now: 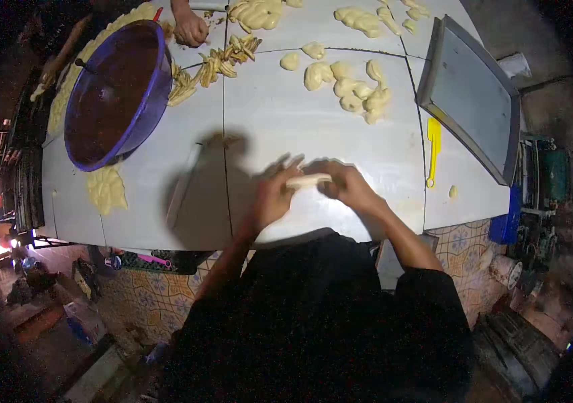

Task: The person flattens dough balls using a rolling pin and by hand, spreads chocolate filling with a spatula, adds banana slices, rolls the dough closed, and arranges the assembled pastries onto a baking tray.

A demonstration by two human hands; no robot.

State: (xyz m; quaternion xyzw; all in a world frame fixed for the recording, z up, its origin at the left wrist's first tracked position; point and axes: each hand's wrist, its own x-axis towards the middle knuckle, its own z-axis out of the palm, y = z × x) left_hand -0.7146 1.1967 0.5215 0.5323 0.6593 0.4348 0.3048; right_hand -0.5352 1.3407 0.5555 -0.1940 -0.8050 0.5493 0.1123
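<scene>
From where I stand, a person in a black short-sleeved top is at the near edge of a pale tabletop (266, 101), arms reaching forward. Just in from that edge, at about the middle, the left hand (274, 198) and right hand (348, 185) hold a short, pale strip of dough (310, 181) level between them. The right fingers seem clamped on its right end; the left fingers are curled around its left end, some spread upward. Whether the strip touches the surface below, I cannot tell.

This looks like shaping by hand. A light, even pull from both ends should serve best, easing off if the middle thins, since soft dough would likely tear there.

The surface just beyond the hands is bare, giving good room to lay the strip down. The near edge is close, so the work is better kept forward of it. To the right, a yellow scraper (433, 151) lies short of the right edge; to the left, a flat piece of dough (106, 188) lies partway toward the left edge.

Farther off, a purple basin (157, 101) of brown filling takes up the far left, and a grey tray (471, 94) lies along the right edge. Between them sit dough lumps (318, 75) and a row of brown-streaked strips (216, 67), with another person's hand (191, 28) near the far edge.
</scene>
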